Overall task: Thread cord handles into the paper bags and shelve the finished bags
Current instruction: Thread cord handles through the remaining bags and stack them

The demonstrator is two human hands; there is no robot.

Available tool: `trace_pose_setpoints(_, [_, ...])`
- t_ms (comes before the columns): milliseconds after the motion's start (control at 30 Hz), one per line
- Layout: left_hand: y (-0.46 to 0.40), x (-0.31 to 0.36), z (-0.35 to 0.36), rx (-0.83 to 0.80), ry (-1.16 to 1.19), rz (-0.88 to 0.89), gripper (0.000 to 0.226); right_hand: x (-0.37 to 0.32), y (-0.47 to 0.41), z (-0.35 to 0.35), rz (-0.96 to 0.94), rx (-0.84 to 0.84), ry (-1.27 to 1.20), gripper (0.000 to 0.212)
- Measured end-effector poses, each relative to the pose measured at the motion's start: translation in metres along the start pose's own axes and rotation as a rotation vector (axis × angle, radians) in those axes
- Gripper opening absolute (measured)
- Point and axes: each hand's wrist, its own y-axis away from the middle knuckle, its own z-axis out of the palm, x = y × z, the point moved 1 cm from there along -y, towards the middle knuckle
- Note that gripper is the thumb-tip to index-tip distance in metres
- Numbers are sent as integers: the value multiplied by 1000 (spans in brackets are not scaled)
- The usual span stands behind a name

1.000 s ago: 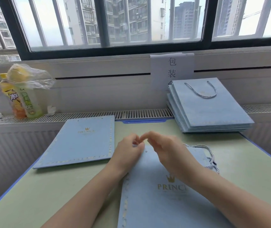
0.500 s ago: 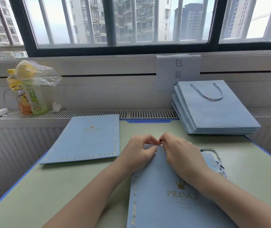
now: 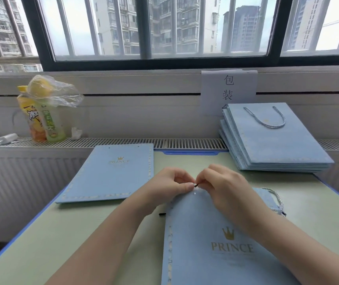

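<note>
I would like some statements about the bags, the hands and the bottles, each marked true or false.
1. Both hands, left hand and right hand, meet at the top edge of the near bag. True.
2. The top bag of the stack has no handle. False: a cord handle lies on it.
3. The bag at left shows a cord handle. False: only empty holes.
4. Two bottles stand on the ledge at left. True.

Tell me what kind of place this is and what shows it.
Probably a small packing station by a window in a high-rise. A paper sign taped under the sill carries handwritten characters, a stack of finished bags with cord handles sits at the table's far right, and apartment towers fill the window.
</note>
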Motion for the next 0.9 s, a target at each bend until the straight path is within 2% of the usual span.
trace_pose_setpoints(100, [0,-1,-1,-8,-17,-16,14,2,2,7,-58,-89,26,15])
trace_pose_setpoints(233, [-1,-3,-1,-18,12,-12,11,-1,0,6,-102,-103,-33,6])
trace_pose_setpoints(333, [-1,-3,-1,-16,32,2,9,-5,1,8,-70,-120,-95,10])
trace_pose_setpoints(633, [2,2,0,9,40,19,16,-7,1,7,-58,-73,-19,3])
trace_pose_setpoints(833, [5,8,-2,-3,70,40,16,-11,3,6,-74,-41,-109,11])
trace_pose_setpoints(900, [6,10,-5,-17,74,27,22,-10,2,5,-76,-39,-137,14])
